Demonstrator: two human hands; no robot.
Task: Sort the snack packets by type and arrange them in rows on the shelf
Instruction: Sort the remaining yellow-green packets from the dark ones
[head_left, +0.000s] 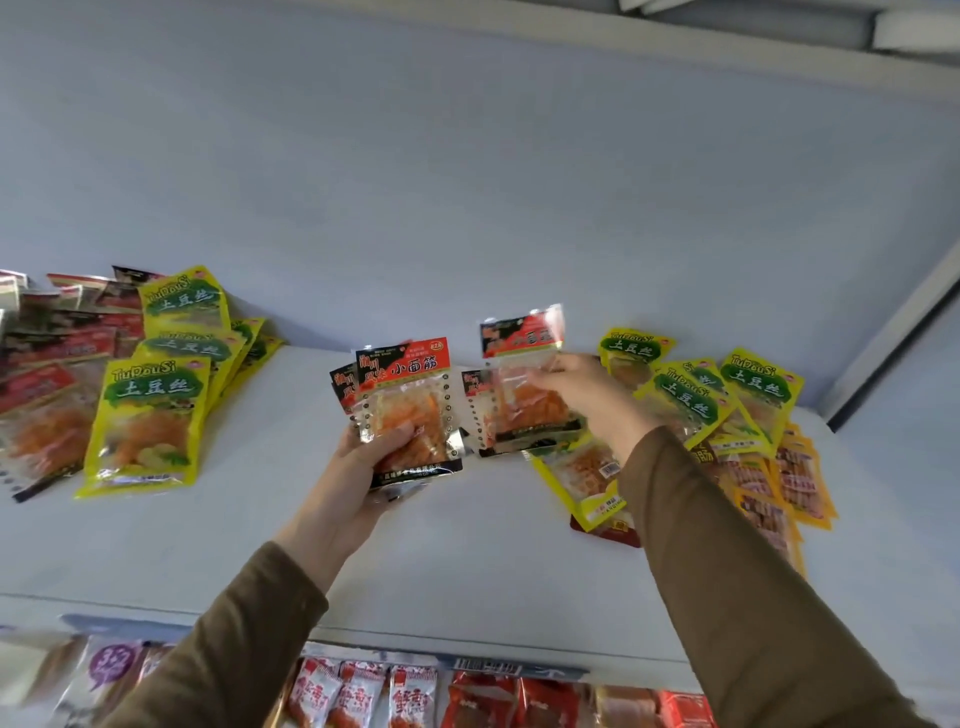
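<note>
In the head view, the left hand (370, 457) grips a small stack of red-and-black gluten snack packets (408, 410) at the frame centre, fingers curled round its lower part, probably to collect one type together. The right hand (582, 392) pinches another red-and-black packet (524, 374) just right of centre, lifted above the mixed pile (727, 431) at right. Sorted yellow potato-shred packets (150, 415) lie at left on the white shelf (467, 561).

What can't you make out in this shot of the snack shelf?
Head view only:
- Left hand: how many red-topped packets it holds; the front one hides the rest.
- Right hand: its raised packet is blurred, print unreadable.
- Left-edge pile: cut off by the frame.
- Right-side pile: partly hidden behind the right sleeve.
</note>
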